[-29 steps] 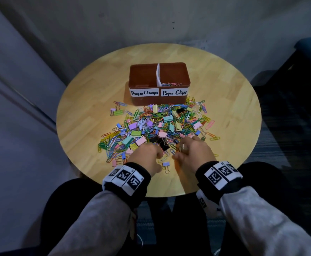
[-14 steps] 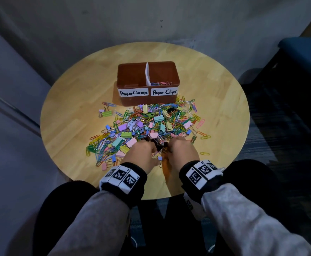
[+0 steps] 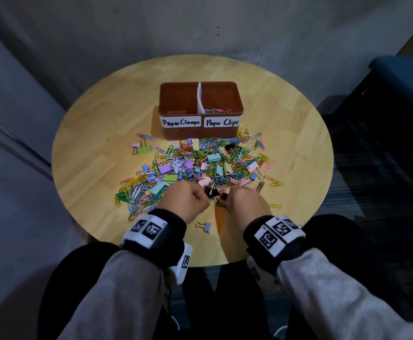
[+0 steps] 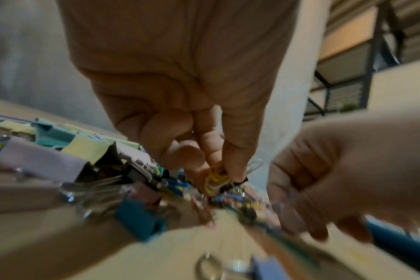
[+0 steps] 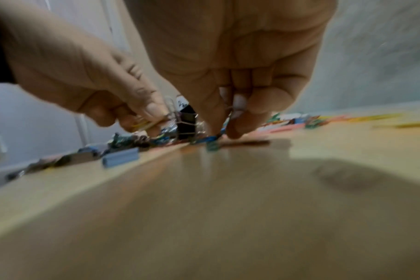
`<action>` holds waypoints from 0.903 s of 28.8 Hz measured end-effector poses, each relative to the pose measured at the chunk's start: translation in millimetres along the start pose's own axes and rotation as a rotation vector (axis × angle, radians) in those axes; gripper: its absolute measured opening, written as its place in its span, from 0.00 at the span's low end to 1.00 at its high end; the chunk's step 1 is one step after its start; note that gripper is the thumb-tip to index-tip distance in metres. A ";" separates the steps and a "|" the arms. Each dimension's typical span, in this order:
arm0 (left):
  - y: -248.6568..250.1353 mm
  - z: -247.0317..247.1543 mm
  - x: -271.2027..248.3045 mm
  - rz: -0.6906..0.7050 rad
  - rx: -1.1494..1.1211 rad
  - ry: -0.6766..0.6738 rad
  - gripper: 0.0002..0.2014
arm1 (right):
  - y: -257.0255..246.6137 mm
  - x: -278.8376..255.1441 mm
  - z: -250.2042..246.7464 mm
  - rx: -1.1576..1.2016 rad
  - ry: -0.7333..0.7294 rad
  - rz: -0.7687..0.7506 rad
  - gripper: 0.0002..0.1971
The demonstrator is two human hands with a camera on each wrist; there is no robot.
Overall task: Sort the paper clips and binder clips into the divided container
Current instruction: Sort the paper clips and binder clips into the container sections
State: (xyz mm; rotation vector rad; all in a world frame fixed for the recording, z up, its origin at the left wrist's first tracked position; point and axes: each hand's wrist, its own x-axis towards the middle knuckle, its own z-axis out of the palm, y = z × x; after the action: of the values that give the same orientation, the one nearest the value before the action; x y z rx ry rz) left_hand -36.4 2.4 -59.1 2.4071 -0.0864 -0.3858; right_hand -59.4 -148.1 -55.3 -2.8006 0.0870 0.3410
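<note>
A brown divided container [image 3: 200,134] labelled "Paper Clamps" and "Paper Clips" stands at the table's middle; a few paper clips [image 3: 219,110] lie in its right compartment. A mixed pile of coloured clips [image 3: 200,165] spreads in front of it. My left hand [image 3: 206,196] is at the pile's near edge and pinches yellow paper clips [image 4: 215,178]. My right hand [image 3: 225,198] is close beside it, thumb and finger pinching a blue paper clip [image 5: 213,138] on the wood. A black binder clip [image 3: 211,192] stands between the hands.
The round wooden table [image 3: 102,133] has bare wood left, right and behind the container. A lone lilac binder clip [image 3: 206,227] lies near the front edge between my wrists. A blue seat [image 3: 402,77] stands at the right; a wall rises behind.
Both hands have drawn closer together at the near edge of the pile. The head view has shifted slightly. The lilac binder clip now lies clear of my left hand.
</note>
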 end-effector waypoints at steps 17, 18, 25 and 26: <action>5.1 -31.8 5.2 -0.387 -0.972 -0.185 0.10 | 26.8 -2.7 -6.3 0.767 0.082 0.293 0.17; 5.5 -32.7 5.9 -0.407 -0.972 -0.180 0.10 | 25.6 -2.7 -5.6 0.637 0.067 0.277 0.13; -11.9 -17.1 7.4 -0.084 0.023 0.032 0.07 | 4.1 -5.2 -9.8 -0.014 -0.021 0.171 0.10; -10.9 -15.8 6.0 -0.073 0.134 0.011 0.07 | 1.7 -3.4 -7.8 -0.043 -0.022 0.159 0.10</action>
State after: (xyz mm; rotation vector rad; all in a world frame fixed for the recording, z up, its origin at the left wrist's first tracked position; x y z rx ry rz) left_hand -26.5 19.7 -56.4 2.5497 -0.0199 -0.4117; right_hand -61.1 -152.2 -47.7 -2.8390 0.3020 0.4159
